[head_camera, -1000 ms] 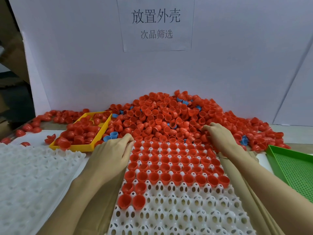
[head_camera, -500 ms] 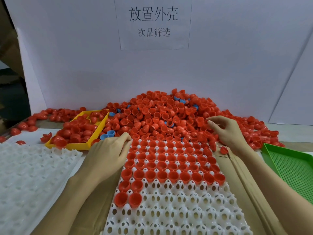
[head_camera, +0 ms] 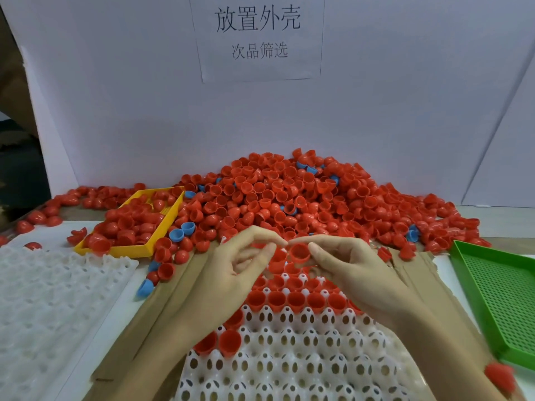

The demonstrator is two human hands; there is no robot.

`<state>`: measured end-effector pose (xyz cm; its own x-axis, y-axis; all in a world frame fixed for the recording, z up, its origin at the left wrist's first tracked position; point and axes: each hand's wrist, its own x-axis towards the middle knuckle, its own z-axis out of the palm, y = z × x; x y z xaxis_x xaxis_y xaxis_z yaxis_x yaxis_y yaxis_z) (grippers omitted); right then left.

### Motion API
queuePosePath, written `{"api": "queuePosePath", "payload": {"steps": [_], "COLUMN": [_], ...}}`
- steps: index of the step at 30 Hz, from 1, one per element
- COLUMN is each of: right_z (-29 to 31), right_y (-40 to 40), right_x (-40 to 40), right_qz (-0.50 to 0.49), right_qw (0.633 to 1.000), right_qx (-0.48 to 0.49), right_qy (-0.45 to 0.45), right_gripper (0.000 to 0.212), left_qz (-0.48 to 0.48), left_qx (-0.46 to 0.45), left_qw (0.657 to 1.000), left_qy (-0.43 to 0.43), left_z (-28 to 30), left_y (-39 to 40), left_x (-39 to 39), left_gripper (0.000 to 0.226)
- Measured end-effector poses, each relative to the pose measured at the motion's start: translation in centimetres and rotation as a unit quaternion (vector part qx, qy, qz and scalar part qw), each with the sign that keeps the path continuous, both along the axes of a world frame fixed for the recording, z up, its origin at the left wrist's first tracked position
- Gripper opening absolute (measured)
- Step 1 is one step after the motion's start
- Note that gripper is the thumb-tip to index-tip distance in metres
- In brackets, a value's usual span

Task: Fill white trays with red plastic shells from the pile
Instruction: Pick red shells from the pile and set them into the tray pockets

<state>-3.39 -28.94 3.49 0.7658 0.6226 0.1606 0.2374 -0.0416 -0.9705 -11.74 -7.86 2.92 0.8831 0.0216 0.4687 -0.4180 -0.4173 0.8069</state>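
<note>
1. Both of our hands have come off the sides of the white tray and now meet above its far rows; half a second ago the right hand was still reaching into the pile.
2. Our right hand pinches one red shell between thumb and forefinger, open side toward us.
3. Our left hand is loosely spread and holds nothing; its forefinger tip is touching or nearly touching the right forefinger just above the shell.
4. We see the tray's far rows filled with red shells, two more seated at its left edge, and the near pockets bare.
5. We see the pile heaped against the back wall of the counter, a few blue shells mixed in.
6. A yellow tray of red shells sits at the left of the pile, a second white tray lies at the near left corner, and a green tray lies along the right edge.
</note>
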Motion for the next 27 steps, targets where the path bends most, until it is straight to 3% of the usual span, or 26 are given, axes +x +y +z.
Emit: {"api": "queuePosePath", "payload": {"steps": [8, 17, 23, 27], "right_z": [-0.7, -0.6, -0.7, -0.8], "right_y": [0.8, -0.3, -1.6, -2.0], "right_x": [-0.7, 0.3, 1.7, 2.1], "right_qz": [0.021, -0.041, -0.105, -0.118], "right_qw": [0.999, 0.993, 0.981, 0.977], "right_qx": [0.000, 0.051, 0.079, 0.086], "right_qy": [0.042, 0.094, 0.145, 0.153], "right_gripper": [0.029, 0.032, 0.031, 0.030], "left_qz": [-0.057, -0.054, -0.094, -0.067], "left_qx": [0.011, 0.105, 0.334, 0.418], "left_qw": [0.995, 0.983, 0.921, 0.888], "left_qy": [0.079, 0.138, 0.179, 0.181], "left_z": [-0.4, 1.3, 0.5, 0.2], "left_y": [0.5, 4.0, 3.2, 2.3], "left_x": [-0.1, -0.8, -1.3, -1.5], "left_gripper": [0.033, 0.016, 0.008, 0.010]}}
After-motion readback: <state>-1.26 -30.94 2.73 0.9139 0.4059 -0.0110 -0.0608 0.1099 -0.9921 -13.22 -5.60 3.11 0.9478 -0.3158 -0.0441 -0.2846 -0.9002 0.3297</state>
